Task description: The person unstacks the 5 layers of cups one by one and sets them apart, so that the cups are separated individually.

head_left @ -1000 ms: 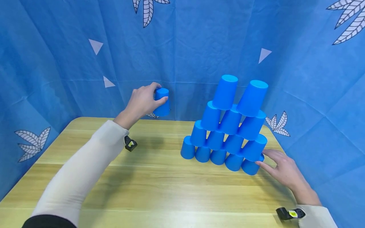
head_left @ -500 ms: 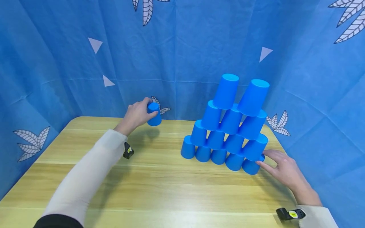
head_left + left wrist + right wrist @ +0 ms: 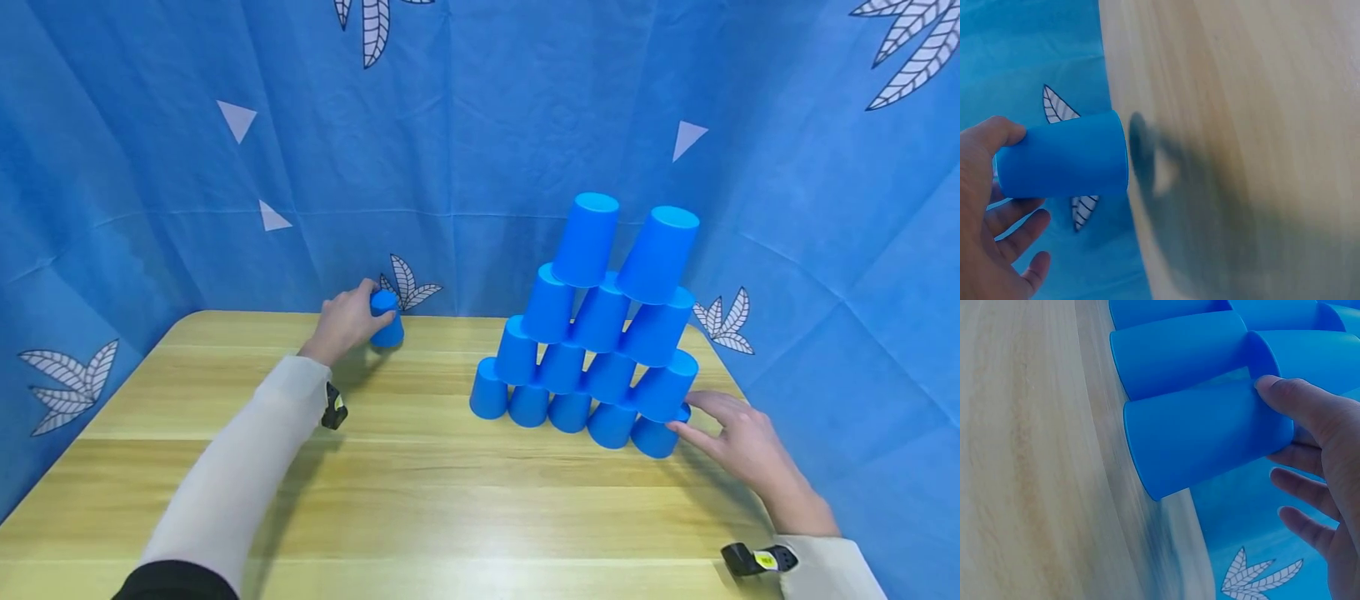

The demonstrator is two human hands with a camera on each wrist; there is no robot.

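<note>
Near the table's back edge, my left hand (image 3: 345, 322) grips a blue plastic cup (image 3: 387, 321) between thumb and fingers, mouth down. Its rim is close over the wood, with a shadow just beside it in the left wrist view. To the right rises a stepped stack of upside-down blue cups (image 3: 561, 368): several in each of the lower rows, three above them, two on top. My right hand (image 3: 742, 440) pinches the bottom row's rightmost cup (image 3: 1204, 440) by its closed end, thumb on one side; the other fingers are partly hidden behind it.
The wooden table (image 3: 420, 500) carries the stack on its right half. A blue patterned cloth (image 3: 360, 150) hangs behind it and along both sides. Each wrist wears a small black camera (image 3: 334, 407).
My left hand has lowered its cup toward the table and shifted it left, away from the stack. The right hand and the stacked cups have stayed in place.
</note>
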